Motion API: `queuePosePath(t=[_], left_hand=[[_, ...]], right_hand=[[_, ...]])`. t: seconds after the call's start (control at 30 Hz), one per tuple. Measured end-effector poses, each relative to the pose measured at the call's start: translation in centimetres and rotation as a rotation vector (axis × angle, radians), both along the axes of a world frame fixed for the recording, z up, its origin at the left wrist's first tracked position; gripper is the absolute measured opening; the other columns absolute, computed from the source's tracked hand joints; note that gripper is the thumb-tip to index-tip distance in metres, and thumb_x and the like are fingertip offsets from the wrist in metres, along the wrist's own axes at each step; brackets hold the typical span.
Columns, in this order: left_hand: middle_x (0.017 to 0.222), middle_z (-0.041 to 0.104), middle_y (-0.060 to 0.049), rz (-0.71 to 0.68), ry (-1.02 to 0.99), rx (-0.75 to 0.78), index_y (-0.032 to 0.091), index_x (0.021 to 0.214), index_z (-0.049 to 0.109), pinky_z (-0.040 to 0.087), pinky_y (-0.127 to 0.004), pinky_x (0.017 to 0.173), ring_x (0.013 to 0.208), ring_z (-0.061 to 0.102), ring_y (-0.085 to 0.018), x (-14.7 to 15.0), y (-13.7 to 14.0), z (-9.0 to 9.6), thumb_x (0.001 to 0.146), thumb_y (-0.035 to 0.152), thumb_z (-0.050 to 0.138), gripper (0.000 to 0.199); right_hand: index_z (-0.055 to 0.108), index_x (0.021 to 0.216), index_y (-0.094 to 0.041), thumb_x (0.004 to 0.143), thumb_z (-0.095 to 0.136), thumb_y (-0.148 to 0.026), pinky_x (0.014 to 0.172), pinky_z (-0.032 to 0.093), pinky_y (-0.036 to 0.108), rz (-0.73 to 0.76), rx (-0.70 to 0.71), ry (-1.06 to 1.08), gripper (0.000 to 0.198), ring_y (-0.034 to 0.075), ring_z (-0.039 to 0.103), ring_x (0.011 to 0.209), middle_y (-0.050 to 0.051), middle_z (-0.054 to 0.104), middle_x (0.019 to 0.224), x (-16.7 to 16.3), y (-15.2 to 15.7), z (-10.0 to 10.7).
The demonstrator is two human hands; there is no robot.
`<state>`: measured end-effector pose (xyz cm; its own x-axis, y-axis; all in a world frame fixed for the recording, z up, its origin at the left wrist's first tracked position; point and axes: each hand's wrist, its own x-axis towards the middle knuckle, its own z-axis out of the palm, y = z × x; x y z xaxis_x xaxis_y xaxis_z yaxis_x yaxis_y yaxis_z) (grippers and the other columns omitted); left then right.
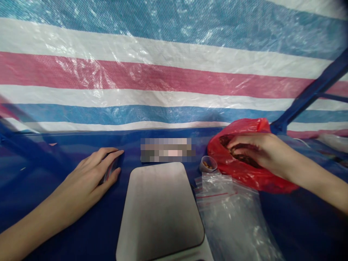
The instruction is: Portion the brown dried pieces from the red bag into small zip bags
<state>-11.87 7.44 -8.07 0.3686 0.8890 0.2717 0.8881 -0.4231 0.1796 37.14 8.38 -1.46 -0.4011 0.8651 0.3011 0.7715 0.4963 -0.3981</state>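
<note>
My left hand (95, 172) rests on the blue surface left of the scale, its fingers stretched out and thumb apart, holding nothing that I can see. My right hand (255, 148) reaches into the mouth of a red plastic bag (239, 127). Its fingers curl together among small dark brown pieces (246, 159), and the fingertips are partly hidden there. Beside the bag stands a small clear cup (208, 165) with a few brownish bits in it. A flat-topped kitchen scale (160, 206) lies between my hands.
Clear zip-lock bags (233, 214) lie flat right of the scale. Behind the scale is a pixelated block (167, 149). The blue tabletop (89, 232) meets a striped plastic sheet (163, 76) at the back. A blue frame bar (307, 96) slants up at the right.
</note>
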Motion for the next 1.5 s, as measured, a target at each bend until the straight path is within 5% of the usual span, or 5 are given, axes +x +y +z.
queuePosePath(t=[0.17, 0.57, 0.8, 1.0, 1.5], left_hand=[[0.142, 0.064, -0.01, 0.022, 0.003, -0.019, 0.026, 0.145, 0.06, 0.051, -0.05, 0.112, 0.131, 0.063, -0.034, 0.2, -0.1, 0.3, 0.101, 0.066, 0.038, 0.063], [0.144, 0.06, -0.012, 0.05, 0.015, -0.071, 0.023, 0.144, 0.058, 0.046, -0.056, 0.116, 0.134, 0.06, -0.035, 0.5, -0.4, 0.5, 0.102, 0.066, 0.032, 0.066], [0.147, 0.058, -0.012, 0.049, 0.002, -0.083, 0.024, 0.146, 0.057, 0.045, -0.056, 0.118, 0.136, 0.058, -0.034, 0.4, -0.1, 0.3, 0.102, 0.066, 0.034, 0.065], [0.144, 0.061, -0.012, 0.051, 0.023, -0.068, 0.023, 0.144, 0.059, 0.048, -0.054, 0.114, 0.133, 0.06, -0.035, 0.5, -0.3, 0.6, 0.102, 0.066, 0.032, 0.066], [0.146, 0.059, -0.012, 0.025, 0.024, -0.059, 0.023, 0.147, 0.056, 0.046, -0.055, 0.115, 0.135, 0.058, -0.034, 0.2, -0.2, 0.4, 0.104, 0.063, 0.033, 0.063]], right_hand=[[0.082, 0.094, -0.019, 0.094, 0.066, -0.029, 0.084, 0.065, 0.039, -0.048, 0.118, -0.015, 0.019, 0.028, 0.08, 0.089, 0.013, 0.084, 0.098, 1.4, -0.6, 1.5], [0.084, 0.096, -0.023, 0.092, 0.077, -0.057, 0.081, 0.064, 0.033, -0.071, 0.03, 0.141, 0.035, 0.022, 0.079, 0.084, 0.008, 0.083, 0.096, -0.3, -2.2, 2.8], [0.082, 0.095, -0.025, 0.093, 0.081, -0.045, 0.075, 0.064, 0.031, 0.063, 0.025, 0.281, 0.02, 0.021, 0.077, 0.083, 0.006, 0.081, 0.095, -4.7, -2.7, 1.8], [0.082, 0.101, -0.024, 0.1, 0.073, -0.028, 0.082, 0.061, 0.034, 0.222, 0.04, 0.163, 0.01, 0.022, 0.076, 0.092, 0.007, 0.08, 0.099, -6.3, -2.4, 0.1], [0.082, 0.116, -0.024, 0.093, 0.082, -0.035, 0.076, 0.061, 0.032, 0.158, 0.124, 0.156, 0.026, 0.021, 0.076, 0.082, 0.007, 0.081, 0.096, -6.5, -1.8, -0.6]])
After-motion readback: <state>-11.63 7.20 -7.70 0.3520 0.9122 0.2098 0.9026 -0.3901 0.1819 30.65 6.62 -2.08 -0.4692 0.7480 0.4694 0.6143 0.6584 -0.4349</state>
